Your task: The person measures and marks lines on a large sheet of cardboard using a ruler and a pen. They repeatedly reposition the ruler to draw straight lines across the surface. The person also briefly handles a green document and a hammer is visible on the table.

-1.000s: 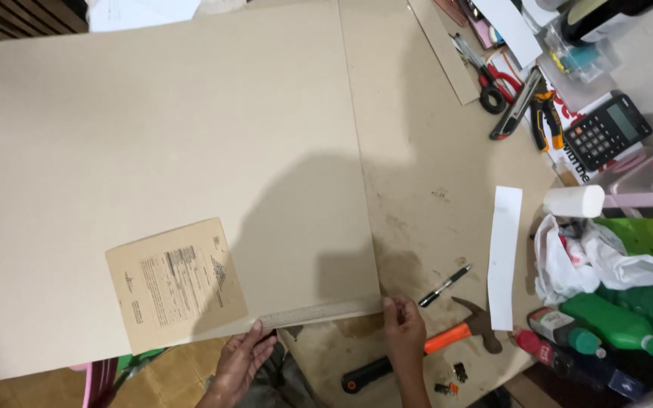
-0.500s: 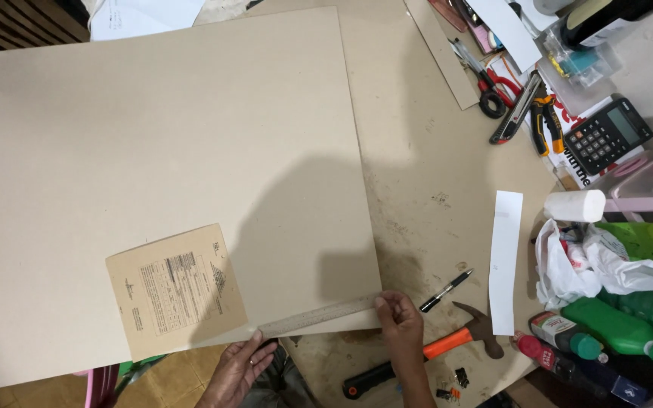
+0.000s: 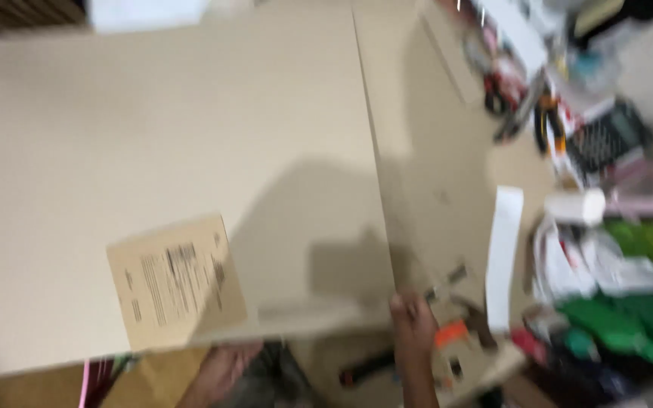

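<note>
The large cardboard sheet (image 3: 168,166) is seen lifted and swung since half a second earlier, its near edge raised off the worktable (image 3: 425,151) and the whole view smeared by motion. One sheet is counted, filling the frame from 9 o'clock to the centre, with one printed paper label (image 3: 175,281) stuck near its lower edge at 7 o'clock.

The right hand (image 3: 412,321) is placed at the sheet's lower right corner, at 5 o'clock, fingers curled and closed on the edge of the board. The left hand (image 3: 224,363) is seen at 6 o'clock beneath the lower edge; only the back of it shows, and whether its fingers are closed on the board cannot be told, the sheet standing in the way.

One white paper strip (image 3: 504,257) is laid upright on the table at 4 o'clock, just right of the right hand. An orange-handled tool (image 3: 451,332) is lying just beside that hand, touching nothing that can be made out. At 3 o'clock a white roll (image 3: 576,205) is set near one dark calculator (image 3: 610,140). Green plastic bottles (image 3: 614,329) and crumpled white wrapping (image 3: 591,264) are heaped at 4 o'clock; their number cannot be told through the blur. Scissors and pliers at 2 o'clock are too smeared to be counted.
</note>
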